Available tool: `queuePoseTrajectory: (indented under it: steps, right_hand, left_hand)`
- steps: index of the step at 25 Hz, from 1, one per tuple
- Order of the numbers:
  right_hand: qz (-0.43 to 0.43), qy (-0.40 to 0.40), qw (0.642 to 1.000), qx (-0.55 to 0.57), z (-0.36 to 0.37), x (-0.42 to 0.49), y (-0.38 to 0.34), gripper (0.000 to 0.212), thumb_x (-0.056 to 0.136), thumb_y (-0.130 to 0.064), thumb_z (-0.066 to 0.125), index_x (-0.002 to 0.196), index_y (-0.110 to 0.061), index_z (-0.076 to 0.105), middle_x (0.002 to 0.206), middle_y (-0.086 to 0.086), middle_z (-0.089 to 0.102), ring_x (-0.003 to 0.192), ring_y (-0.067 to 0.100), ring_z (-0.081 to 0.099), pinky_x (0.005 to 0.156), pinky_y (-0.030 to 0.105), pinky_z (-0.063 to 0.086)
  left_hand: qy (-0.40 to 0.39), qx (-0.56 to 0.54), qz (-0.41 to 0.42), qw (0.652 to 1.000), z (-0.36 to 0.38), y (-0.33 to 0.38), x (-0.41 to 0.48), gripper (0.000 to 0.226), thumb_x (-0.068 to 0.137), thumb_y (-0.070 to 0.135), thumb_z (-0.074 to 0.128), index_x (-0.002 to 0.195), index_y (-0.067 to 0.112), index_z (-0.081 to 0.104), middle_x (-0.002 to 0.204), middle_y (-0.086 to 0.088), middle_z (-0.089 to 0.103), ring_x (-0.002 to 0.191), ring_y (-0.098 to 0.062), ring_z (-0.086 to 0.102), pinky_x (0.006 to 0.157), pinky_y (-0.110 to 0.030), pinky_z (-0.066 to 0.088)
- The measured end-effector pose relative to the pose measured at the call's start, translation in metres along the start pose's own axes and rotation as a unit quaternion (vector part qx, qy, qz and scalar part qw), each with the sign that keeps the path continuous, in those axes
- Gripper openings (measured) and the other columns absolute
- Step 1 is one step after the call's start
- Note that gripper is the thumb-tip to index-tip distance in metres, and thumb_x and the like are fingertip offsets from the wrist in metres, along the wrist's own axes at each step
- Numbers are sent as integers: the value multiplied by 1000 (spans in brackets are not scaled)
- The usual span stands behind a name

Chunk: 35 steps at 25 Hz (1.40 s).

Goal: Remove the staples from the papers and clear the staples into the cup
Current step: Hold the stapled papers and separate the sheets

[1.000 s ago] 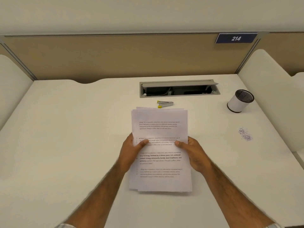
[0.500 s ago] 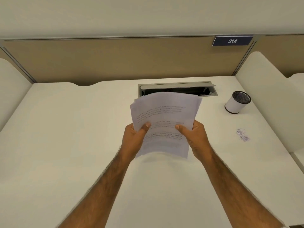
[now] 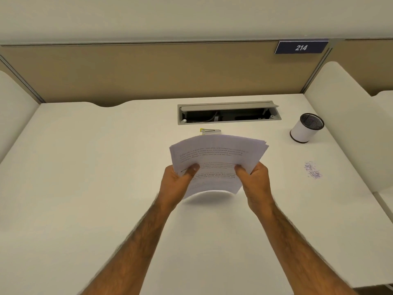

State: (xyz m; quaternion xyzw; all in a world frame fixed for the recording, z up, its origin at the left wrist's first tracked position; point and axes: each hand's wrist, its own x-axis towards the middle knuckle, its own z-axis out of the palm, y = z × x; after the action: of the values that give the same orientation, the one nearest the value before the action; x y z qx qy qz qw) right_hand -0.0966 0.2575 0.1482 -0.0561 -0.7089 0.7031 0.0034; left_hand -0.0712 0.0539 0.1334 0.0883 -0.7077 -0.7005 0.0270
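A stack of printed white papers (image 3: 217,158) is held off the desk at the centre, its far edge fanned out and its near edge curling down. My left hand (image 3: 177,184) grips the stack's left side with the thumb on top. My right hand (image 3: 256,182) grips the right side the same way. A small pile of loose staples (image 3: 313,170) lies on the desk to the right. The white cup (image 3: 305,128) with a dark mesh inside stands at the far right. A yellow-and-metal staple remover (image 3: 210,131) lies just beyond the papers.
An open grey cable tray (image 3: 228,112) is set into the white desk (image 3: 85,177) behind the staple remover. Beige partitions close off the back, with a "214" sign (image 3: 301,47). White side dividers stand at the left and right edges.
Both hands lifted the paper stack off the desk and tilted it up toward me. It has since dipped a little, uncovering the staple remover behind it.
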Motion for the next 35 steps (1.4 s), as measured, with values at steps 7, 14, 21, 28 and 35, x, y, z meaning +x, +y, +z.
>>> queuePoseTrajectory:
  steps: [7,14,21,28,35]
  right_hand:
    - [25,-22,998,52,-1,-3,-3,44,79,14,44,108,-10,66,94,-4,76,85,12,70,66,19,54]
    - [5,-6,999,36,-2,-3,-12,48,83,18,39,112,-11,64,99,-1,74,87,9,69,68,21,55]
    - [33,20,999,27,-1,-10,-1,45,85,18,42,98,-15,69,88,-9,76,79,5,69,65,17,53]
    - [20,8,1000,-5,3,-13,-6,41,90,12,45,99,-18,72,87,-11,76,79,5,70,63,18,53]
    - [30,5,999,-37,5,-15,2,30,95,-1,55,108,-25,68,100,-5,73,98,21,68,77,27,58]
  left_hand:
    - [2,-32,-17,999,-8,-2,-3,27,84,33,82,110,29,76,108,4,81,101,-18,77,93,-48,62]
    - [-21,-35,8,999,-10,3,-1,42,74,45,83,113,28,76,109,4,81,101,-20,77,85,-40,64]
    - [-20,-23,-14,999,-8,-10,-3,33,78,34,80,110,32,76,109,5,81,102,-20,76,94,-48,61]
    - [-15,-30,-7,999,-8,-6,-6,33,81,34,78,113,33,75,110,5,80,100,-19,77,88,-42,63]
    - [3,-13,-27,1000,-7,-13,-10,36,79,37,77,115,37,74,110,9,80,103,-18,74,94,-45,61]
